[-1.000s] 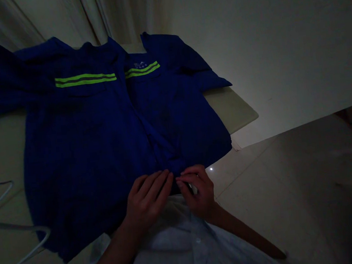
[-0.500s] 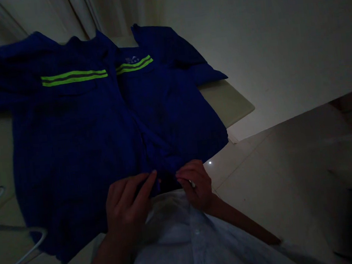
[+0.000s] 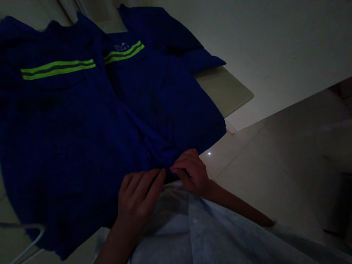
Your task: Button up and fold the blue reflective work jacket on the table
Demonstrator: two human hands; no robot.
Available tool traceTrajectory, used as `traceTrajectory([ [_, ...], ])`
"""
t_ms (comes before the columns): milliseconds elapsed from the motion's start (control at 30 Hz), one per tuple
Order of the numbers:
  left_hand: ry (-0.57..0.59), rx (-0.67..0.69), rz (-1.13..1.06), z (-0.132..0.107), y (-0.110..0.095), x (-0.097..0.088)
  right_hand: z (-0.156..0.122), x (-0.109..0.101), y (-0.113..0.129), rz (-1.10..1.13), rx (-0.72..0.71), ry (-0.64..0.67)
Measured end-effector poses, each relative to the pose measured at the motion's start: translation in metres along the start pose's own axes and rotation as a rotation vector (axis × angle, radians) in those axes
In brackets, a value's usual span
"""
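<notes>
Dim light lies across a white wall [image 3: 266, 32] and pale floor tiles [image 3: 255, 178], with a beige tabletop [image 3: 224, 90] jutting between them and a curtain [image 3: 30, 7] along the top of the view. A navy work jacket [image 3: 70, 129] lies spread on the tabletop, front up, with its collar pointing away from the person and its lower hem toward their chest, a placement that seems to bring the hem within easy reach. One sleeve runs off the left of the view, while the other lies out toward the far corner of the tabletop. Lime reflective stripes [image 3: 58, 68] cross the chest on either side of the front opening. The right hand [image 3: 192, 174] appears to pinch the hem between thumb and curled fingers, and the cloth bunches just above it, as though drawn by that grip. Just beside it, the left hand [image 3: 139, 204] lies over the hem with its fingers close together; whether it grips or only presses, I cannot tell. Directly below both hands is the person's white button-front shirt [image 3: 187, 247]. (A white clothes hanger [image 3: 15, 243] lies at lower left, well apart from both hands, as if set aside.)
</notes>
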State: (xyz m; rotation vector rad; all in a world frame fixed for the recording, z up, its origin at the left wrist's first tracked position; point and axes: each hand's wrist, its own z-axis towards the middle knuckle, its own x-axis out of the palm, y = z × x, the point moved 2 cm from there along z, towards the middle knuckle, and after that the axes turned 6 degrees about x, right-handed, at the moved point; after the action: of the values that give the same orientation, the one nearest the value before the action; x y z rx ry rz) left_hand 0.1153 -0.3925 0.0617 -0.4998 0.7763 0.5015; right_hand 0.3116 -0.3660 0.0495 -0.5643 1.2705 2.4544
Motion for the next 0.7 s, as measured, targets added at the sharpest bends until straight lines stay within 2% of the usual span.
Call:
traceTrajectory([
  [267, 0.042, -0.003, 0.016, 0.006, -0.002, -0.002, 0.002, 0.000, 0.001, -0.065, -0.025, 0.047],
  [467, 0.003, 0.007, 0.004, 0.008, -0.002, -0.001, 0.005, 0.002, 0.003, -0.142, -0.092, 0.074],
  [600, -0.043, 0.008, -0.025, 0.006, -0.002, 0.000, 0.010, 0.003, 0.005, -0.120, 0.031, 0.102],
  [700, -0.098, 0.064, -0.028, 0.002, -0.003, 0.003, 0.017, 0.004, 0.007, -0.046, 0.149, 0.199],
])
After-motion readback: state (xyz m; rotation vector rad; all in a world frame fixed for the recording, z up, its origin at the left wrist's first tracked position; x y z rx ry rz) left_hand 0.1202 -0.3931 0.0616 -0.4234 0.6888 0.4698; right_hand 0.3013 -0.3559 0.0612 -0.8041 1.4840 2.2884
